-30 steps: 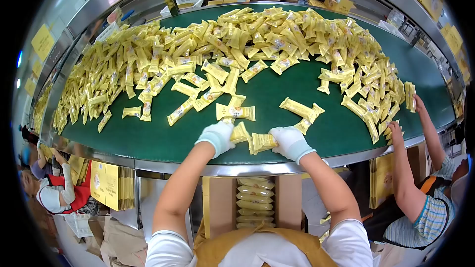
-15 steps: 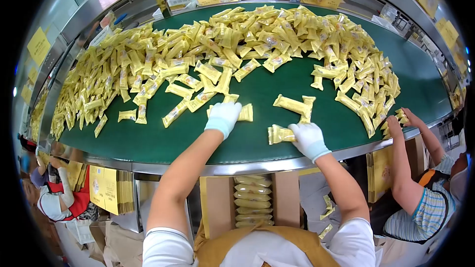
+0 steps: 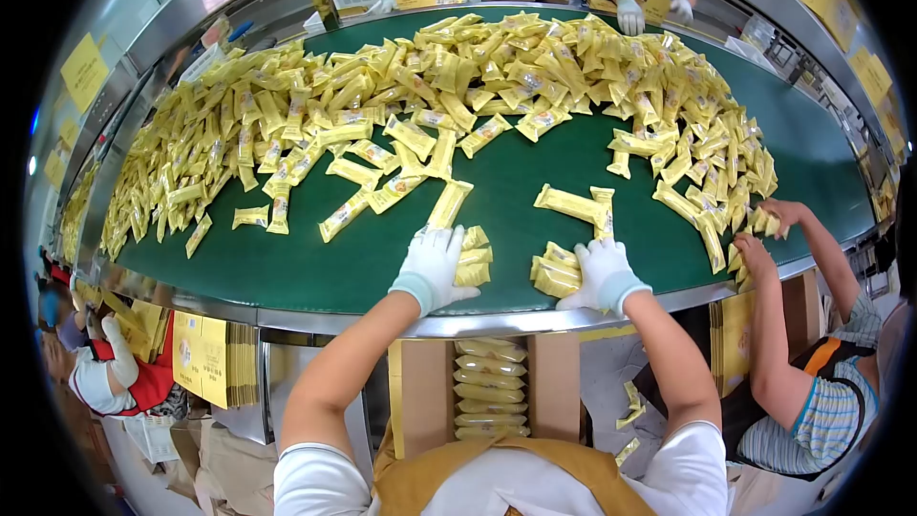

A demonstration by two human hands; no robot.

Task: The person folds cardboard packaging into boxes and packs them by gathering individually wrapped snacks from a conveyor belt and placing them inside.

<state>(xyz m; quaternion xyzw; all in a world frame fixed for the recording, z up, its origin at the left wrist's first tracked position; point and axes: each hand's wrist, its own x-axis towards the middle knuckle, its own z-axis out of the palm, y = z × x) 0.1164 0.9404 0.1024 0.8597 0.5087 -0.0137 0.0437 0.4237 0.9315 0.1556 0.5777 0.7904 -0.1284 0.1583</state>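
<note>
My left hand, in a white glove, is closed on a few yellow packets whose ends stick out to its right. My right hand, gloved too, grips several yellow packets that point left. Both hands rest low on the green table surface, with a gap between the two bunches. One loose packet lies just above my left hand. Two more, one of them a slanted packet, lie touching just above my right hand.
A large heap of yellow packets curves across the table's far side. Below the metal edge, an open carton holds stacked packets. A co-worker's hands handle packets at the right; other people stand across the table and at the lower left.
My left hand has moved down and gathered packets beside it. My right hand now holds more packets than before. Across the table, a co-worker's gloved hands have shifted toward the belt.
</note>
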